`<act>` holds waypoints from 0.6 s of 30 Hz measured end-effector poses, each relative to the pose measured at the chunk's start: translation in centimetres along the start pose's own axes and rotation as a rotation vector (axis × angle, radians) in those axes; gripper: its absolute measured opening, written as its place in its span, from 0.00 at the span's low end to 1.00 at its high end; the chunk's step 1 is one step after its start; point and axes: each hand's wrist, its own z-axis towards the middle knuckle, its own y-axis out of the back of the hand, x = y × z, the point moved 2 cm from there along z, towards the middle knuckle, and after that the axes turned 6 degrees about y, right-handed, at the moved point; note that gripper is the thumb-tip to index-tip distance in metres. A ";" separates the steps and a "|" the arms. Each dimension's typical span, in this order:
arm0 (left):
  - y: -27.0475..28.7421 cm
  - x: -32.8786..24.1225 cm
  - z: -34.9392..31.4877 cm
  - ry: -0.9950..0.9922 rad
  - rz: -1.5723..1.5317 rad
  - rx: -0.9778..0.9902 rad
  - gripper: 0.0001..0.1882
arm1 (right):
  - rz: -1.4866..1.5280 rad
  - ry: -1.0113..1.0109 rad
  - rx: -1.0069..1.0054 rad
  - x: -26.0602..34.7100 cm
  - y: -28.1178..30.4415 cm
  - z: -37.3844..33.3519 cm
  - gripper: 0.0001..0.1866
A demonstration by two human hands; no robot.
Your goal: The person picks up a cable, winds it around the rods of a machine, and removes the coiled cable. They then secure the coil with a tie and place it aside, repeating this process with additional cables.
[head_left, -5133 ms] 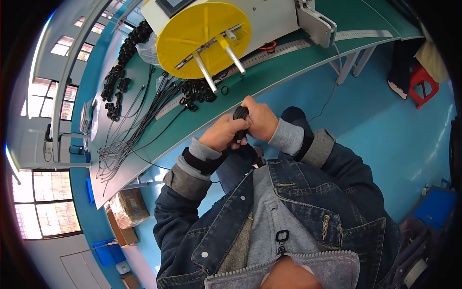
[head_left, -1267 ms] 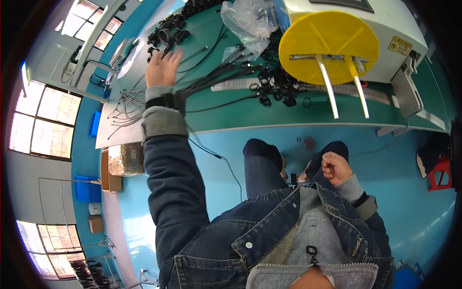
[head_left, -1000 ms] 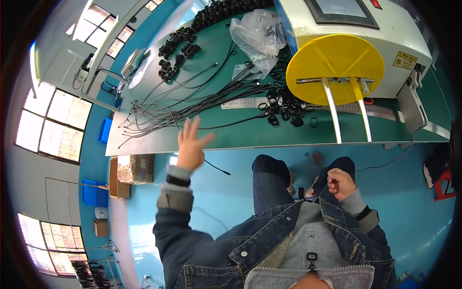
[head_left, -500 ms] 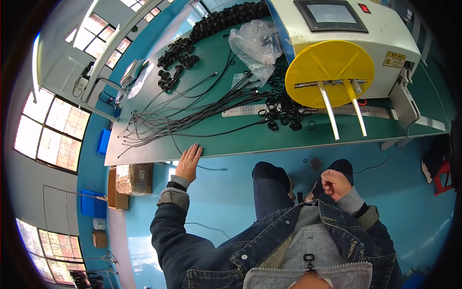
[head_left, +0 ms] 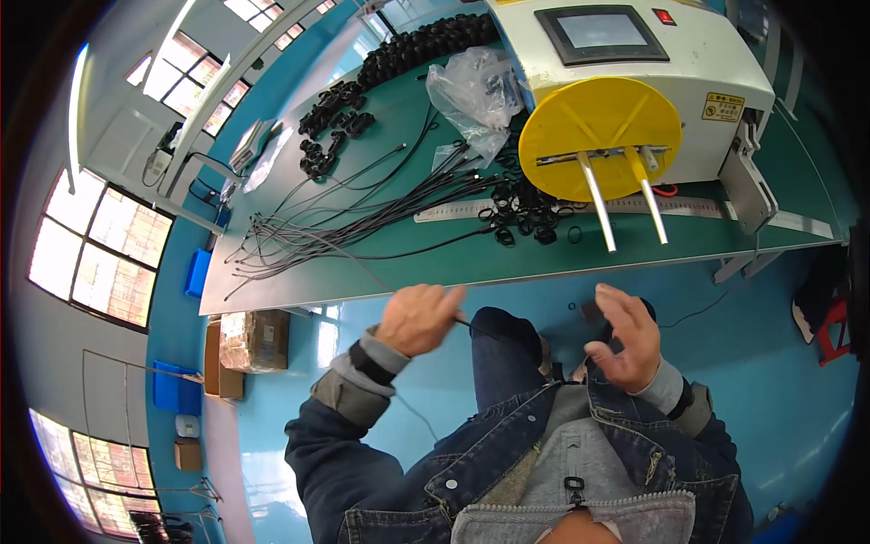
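Observation:
My left hand (head_left: 419,319) is closed around a thin dark cable just off the table's front edge. The cable's short end pokes out past my fingers, and its other part runs back to the bunch of loose cables (head_left: 362,227) on the green table (head_left: 435,281). Held above my knee, my right hand (head_left: 627,340) is open, with thumb and fingers apart and nothing seen in it. Small black rings or ties (head_left: 526,213) lie heaped by the cables, below the yellow disc (head_left: 598,122) of a winding machine with two prongs.
The white machine (head_left: 689,82) with a screen fills the right of the table. A steel ruler (head_left: 444,212) lies along it. Coiled black cables (head_left: 426,45) and a clear plastic bag (head_left: 471,95) are farther back. Cardboard boxes (head_left: 254,340) stand on the floor at left.
My left hand has moved right from the table edge, fingers now closed on the cable. My right hand has risen slightly and opened from a curled shape. The view has shifted a little.

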 end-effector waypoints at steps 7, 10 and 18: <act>0.3 -7.1 6.7 0.195 -0.256 -0.169 0.08 | 0.078 -0.181 0.021 0.1 3.8 -2.1 0.24; -0.3 -7.1 8.1 0.266 -0.264 -0.205 0.06 | 0.113 -0.273 -0.028 0.6 5.5 -1.2 0.23; 0.7 -8.6 9.3 0.260 -0.425 -0.261 0.07 | -0.110 -0.166 0.050 -0.9 5.0 -1.6 0.17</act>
